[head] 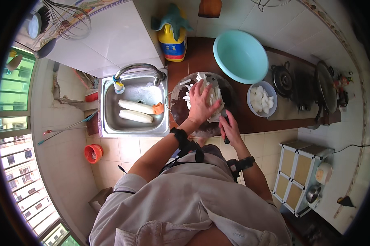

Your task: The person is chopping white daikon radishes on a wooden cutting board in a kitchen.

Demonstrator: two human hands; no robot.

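Observation:
My left hand [201, 104] lies with spread fingers on a pile of cut white vegetable sticks [188, 95] on a round chopping board [179, 112]. In my right hand [230, 126] is the dark handle of a cleaver [213, 82], whose blade lies along the right side of the pile, partly covered by my left hand and the pieces. Right of the board, a small bowl [249, 107] holds chunks of white vegetable [260, 100]. Two long peeled white vegetables [135, 116] rest in the steel sink [104, 123] at the left, one touching an orange cloth [158, 108].
A large turquoise basin [240, 57] stands behind the small bowl. The gas stove [282, 80] and a wok [326, 87] are farther right. A yellow jug [172, 40] stands by the wall, and the faucet [138, 66] arches over the sink. A red bucket [93, 153] is on the floor.

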